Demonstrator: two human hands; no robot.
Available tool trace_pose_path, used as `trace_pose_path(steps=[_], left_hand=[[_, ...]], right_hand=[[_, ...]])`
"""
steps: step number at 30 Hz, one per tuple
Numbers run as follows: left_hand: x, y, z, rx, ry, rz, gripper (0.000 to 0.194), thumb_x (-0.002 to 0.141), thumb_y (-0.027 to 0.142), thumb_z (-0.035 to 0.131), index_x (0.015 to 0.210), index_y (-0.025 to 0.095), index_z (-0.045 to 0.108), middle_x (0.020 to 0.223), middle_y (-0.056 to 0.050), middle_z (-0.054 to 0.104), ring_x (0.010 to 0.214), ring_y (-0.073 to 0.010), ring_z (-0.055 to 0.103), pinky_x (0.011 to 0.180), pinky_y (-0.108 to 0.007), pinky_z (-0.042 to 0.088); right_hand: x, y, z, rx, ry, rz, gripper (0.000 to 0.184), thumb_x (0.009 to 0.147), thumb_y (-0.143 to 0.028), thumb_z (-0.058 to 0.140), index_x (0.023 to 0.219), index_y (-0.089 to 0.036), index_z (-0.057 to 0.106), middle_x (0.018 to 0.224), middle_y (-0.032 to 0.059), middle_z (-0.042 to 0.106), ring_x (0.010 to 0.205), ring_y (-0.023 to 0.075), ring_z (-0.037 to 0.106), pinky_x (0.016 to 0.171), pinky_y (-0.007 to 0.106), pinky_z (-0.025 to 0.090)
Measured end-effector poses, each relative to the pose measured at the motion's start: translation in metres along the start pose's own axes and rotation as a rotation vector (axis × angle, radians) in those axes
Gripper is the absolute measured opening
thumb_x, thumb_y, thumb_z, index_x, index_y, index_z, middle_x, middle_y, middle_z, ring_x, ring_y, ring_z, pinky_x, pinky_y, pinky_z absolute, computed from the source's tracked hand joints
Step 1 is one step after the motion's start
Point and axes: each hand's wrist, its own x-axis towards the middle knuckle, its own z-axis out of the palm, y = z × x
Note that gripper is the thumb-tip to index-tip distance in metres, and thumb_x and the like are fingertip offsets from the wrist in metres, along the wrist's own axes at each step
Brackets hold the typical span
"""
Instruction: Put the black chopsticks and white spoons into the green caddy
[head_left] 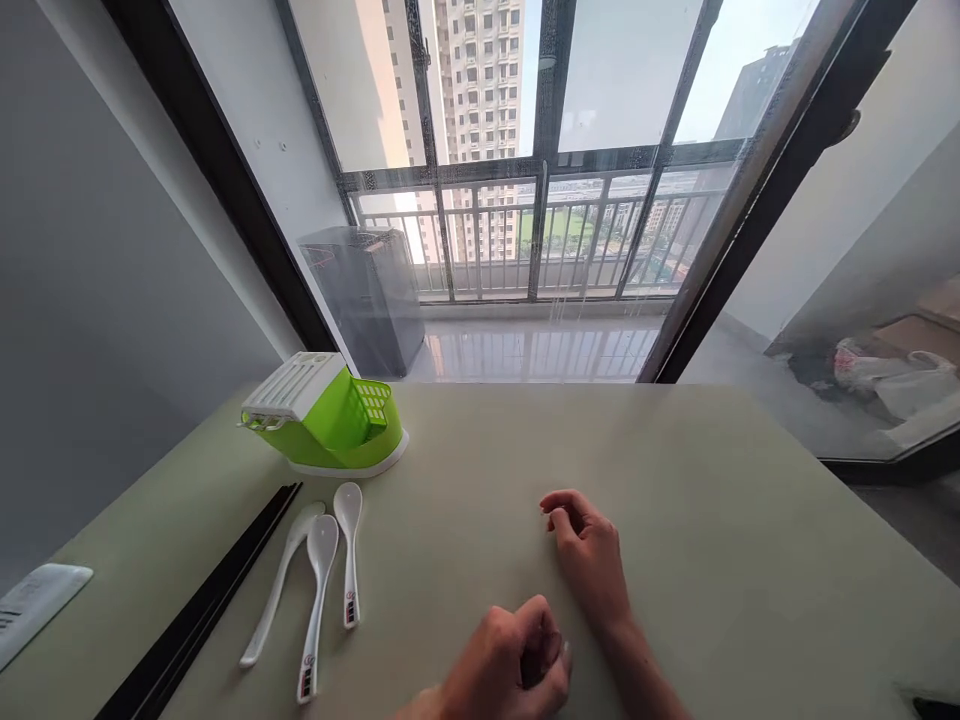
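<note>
My left hand is loosely curled at the front of the table, with a dark hollow between thumb and fingers and no object showing in it. Just beyond it, to the right, my right hand rests on the tabletop, its fingers bent inward and holding nothing visible. Left of both hands lie three white spoons: a short one, a longer one and one turned over. Beside them is a bundle of dark chopsticks. Behind the spoons stands a green and white utensil holder.
The pale green table reaches to a glass sliding door. A white object with printed marks lies at the left edge. A small dark item shows at the lower right corner. Bags lie beyond the glass.
</note>
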Motion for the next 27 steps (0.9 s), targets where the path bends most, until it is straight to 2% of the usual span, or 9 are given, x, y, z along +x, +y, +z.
trace_pose_path(steps=[6, 15, 18, 20, 22, 23, 25, 27], left_hand=[[-0.005, 0.001, 0.003, 0.027, 0.023, 0.002, 0.022, 0.087, 0.025, 0.054, 0.073, 0.022, 0.037, 0.055, 0.009, 0.036, 0.048, -0.0069, 0.028, 0.047, -0.022, 0.024], [-0.006, -0.001, 0.01, 0.113, 0.062, 0.093, 0.02, 0.087, 0.022, 0.054, 0.073, 0.022, 0.039, 0.056, 0.009, 0.037, 0.047, -0.0059, 0.03, 0.047, -0.021, 0.026], [-0.023, 0.005, 0.005, 0.201, 0.056, 0.132, 0.017, 0.087, 0.023, 0.056, 0.075, 0.021, 0.043, 0.056, 0.009, 0.043, 0.047, -0.0058, 0.036, 0.049, -0.019, 0.03], [-0.045, 0.009, -0.008, 0.309, 0.071, 0.15, 0.016, 0.089, 0.025, 0.057, 0.076, 0.022, 0.047, 0.057, 0.008, 0.047, 0.047, -0.006, 0.039, 0.051, -0.019, 0.033], [-0.07, 0.011, -0.028, 0.429, 0.167, 0.132, 0.019, 0.091, 0.03, 0.056, 0.076, 0.022, 0.049, 0.058, 0.007, 0.049, 0.047, -0.0066, 0.041, 0.052, -0.019, 0.035], [-0.084, 0.011, -0.042, 0.483, 0.251, 0.105, 0.021, 0.092, 0.034, 0.056, 0.075, 0.022, 0.05, 0.057, 0.007, 0.048, 0.047, -0.0072, 0.041, 0.051, -0.019, 0.035], [-0.109, 0.01, -0.071, 0.58, 0.483, -0.004, 0.024, 0.091, 0.043, 0.056, 0.077, 0.024, 0.052, 0.053, 0.008, 0.042, 0.046, -0.0092, 0.04, 0.05, -0.02, 0.036], [-0.133, 0.008, -0.102, 0.657, 0.733, -0.175, 0.028, 0.087, 0.052, 0.057, 0.083, 0.025, 0.054, 0.052, 0.008, 0.04, 0.047, -0.0114, 0.04, 0.052, -0.022, 0.038]], right_hand=[[0.0, 0.001, -0.001, 0.009, 0.023, -0.025, 0.024, 0.08, -0.033, 0.049, 0.081, -0.02, 0.069, 0.066, -0.0001, 0.062, 0.057, 0.0156, 0.051, 0.055, 0.025, 0.038], [0.0, 0.004, -0.001, 0.006, 0.024, -0.069, 0.025, 0.081, -0.034, 0.049, 0.082, -0.02, 0.07, 0.069, 0.0025, 0.067, 0.063, 0.0177, 0.058, 0.061, 0.027, 0.042], [0.0, 0.006, -0.002, 0.002, 0.03, -0.084, 0.025, 0.08, -0.034, 0.049, 0.08, -0.02, 0.07, 0.073, 0.0039, 0.07, 0.066, 0.0188, 0.061, 0.063, 0.028, 0.044], [0.0, 0.007, -0.003, -0.005, 0.031, -0.093, 0.026, 0.08, -0.034, 0.048, 0.08, -0.02, 0.07, 0.072, 0.0042, 0.071, 0.066, 0.0191, 0.062, 0.064, 0.028, 0.044], [0.0, 0.007, -0.003, -0.026, 0.036, -0.103, 0.027, 0.079, -0.034, 0.048, 0.081, -0.02, 0.071, 0.069, 0.0038, 0.07, 0.064, 0.0193, 0.062, 0.065, 0.029, 0.044], [0.0, 0.008, -0.003, -0.038, 0.037, -0.107, 0.027, 0.079, -0.034, 0.048, 0.081, -0.02, 0.071, 0.068, 0.0035, 0.069, 0.064, 0.0193, 0.062, 0.065, 0.029, 0.044], [-0.001, 0.008, -0.003, -0.056, 0.034, -0.114, 0.027, 0.079, -0.033, 0.048, 0.08, -0.02, 0.071, 0.067, 0.003, 0.069, 0.062, 0.0188, 0.061, 0.065, 0.029, 0.044], [-0.002, 0.009, -0.003, -0.067, 0.031, -0.122, 0.026, 0.078, -0.033, 0.049, 0.08, -0.02, 0.072, 0.068, 0.0027, 0.069, 0.061, 0.0181, 0.06, 0.065, 0.029, 0.043]])
